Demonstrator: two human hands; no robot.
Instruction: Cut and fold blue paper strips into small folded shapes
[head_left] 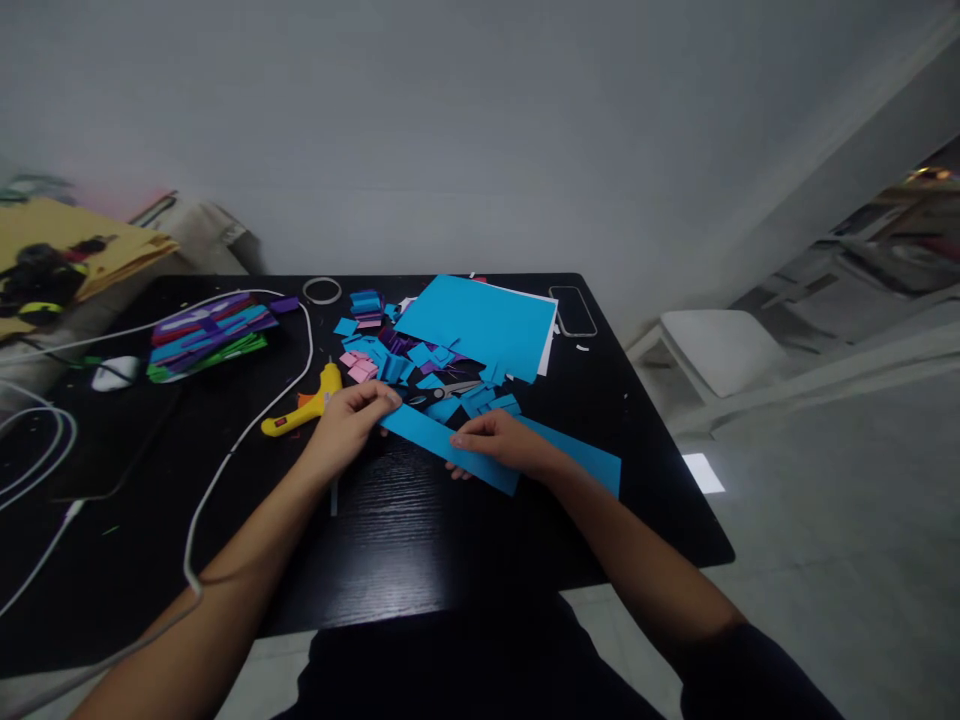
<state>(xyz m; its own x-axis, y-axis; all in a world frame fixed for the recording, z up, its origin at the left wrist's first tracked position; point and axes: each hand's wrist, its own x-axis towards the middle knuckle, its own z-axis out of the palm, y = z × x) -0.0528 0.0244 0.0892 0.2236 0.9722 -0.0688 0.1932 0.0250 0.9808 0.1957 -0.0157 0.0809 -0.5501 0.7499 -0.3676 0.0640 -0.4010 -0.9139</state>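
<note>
A long blue paper strip [427,433] is stretched between my two hands, just above the black table [390,560]. My left hand [356,415] pinches its left end between thumb and fingers. Farther along, my right hand [502,440] grips the strip with the thumb on top and fingertips beneath. Under my right forearm lies another blue paper piece [585,455], partly covered. Scissors [450,390] rest just beyond the strip among small cut blue paper pieces [480,400]. Left of my left hand is a yellow glue gun [304,405].
Blue sheets [480,320] lie over white paper at the back. Pink pieces [361,362] and a bundle of coloured strips [214,335] are to the left. A white cable [247,430] crosses the table and my left arm. A clear phone case [574,312] and a white stool [716,350] are right.
</note>
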